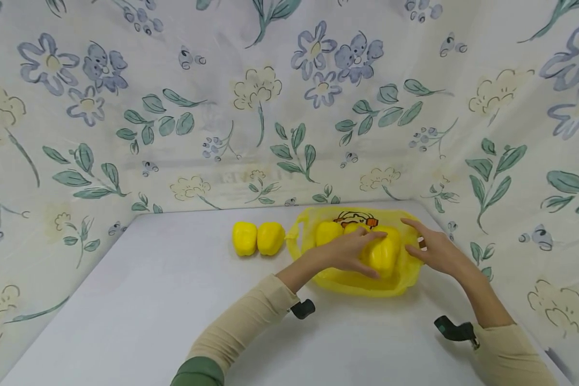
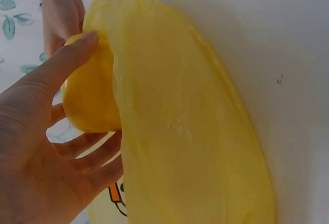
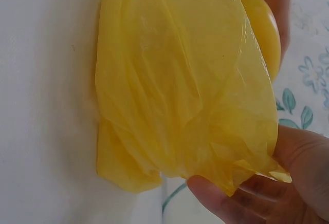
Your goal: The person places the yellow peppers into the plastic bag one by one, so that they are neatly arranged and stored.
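Observation:
A yellow plastic bag (image 1: 357, 288) with a cartoon print lies open on the table. Yellow bell peppers show inside its mouth, one at the left (image 1: 328, 232). My left hand (image 1: 344, 252) reaches over the bag and holds a yellow bell pepper (image 2: 90, 93), thumb on one side and fingers on the other. Part of that pepper is hidden behind the bag's edge. At the bag's right side, my right hand (image 1: 436, 249) grips the rim, with thin plastic between thumb and fingers (image 3: 218, 198).
Two more yellow bell peppers, one left (image 1: 244, 239) and one right (image 1: 271, 238), sit side by side left of the bag. The white table (image 1: 140, 300) meets a floral-patterned sheet (image 1: 251, 134) at the back and sides.

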Tool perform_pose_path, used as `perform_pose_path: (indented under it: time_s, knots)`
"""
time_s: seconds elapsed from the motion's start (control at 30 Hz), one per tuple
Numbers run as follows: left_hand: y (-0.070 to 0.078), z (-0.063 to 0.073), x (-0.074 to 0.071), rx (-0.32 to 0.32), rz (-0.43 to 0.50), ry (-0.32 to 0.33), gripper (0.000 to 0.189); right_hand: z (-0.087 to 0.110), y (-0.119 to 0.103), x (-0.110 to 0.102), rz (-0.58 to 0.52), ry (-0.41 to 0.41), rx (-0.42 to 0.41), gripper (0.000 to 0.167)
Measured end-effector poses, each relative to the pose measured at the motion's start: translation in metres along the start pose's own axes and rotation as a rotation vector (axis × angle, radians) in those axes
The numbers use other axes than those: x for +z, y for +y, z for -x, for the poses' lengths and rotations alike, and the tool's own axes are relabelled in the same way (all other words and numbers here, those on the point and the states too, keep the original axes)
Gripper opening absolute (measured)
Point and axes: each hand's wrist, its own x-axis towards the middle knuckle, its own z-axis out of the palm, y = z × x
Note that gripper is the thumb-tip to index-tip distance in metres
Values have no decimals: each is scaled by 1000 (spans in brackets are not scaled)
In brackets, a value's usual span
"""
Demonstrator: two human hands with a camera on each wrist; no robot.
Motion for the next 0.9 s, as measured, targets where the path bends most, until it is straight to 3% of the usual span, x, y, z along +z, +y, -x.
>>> perform_pose_path:
  time_s: [0.23, 0.67, 0.9]
  knots:
    - [6, -7, 10, -44, -26, -53, 93, 1, 1, 1, -14, 1, 0, 65]
    - [12, -16, 29, -17, -58, -81, 89, 1, 2, 1, 2, 16, -15, 65]
    - [14, -12, 25, -4, -38, -115, 90, 1, 2, 0, 4, 14, -12, 65]
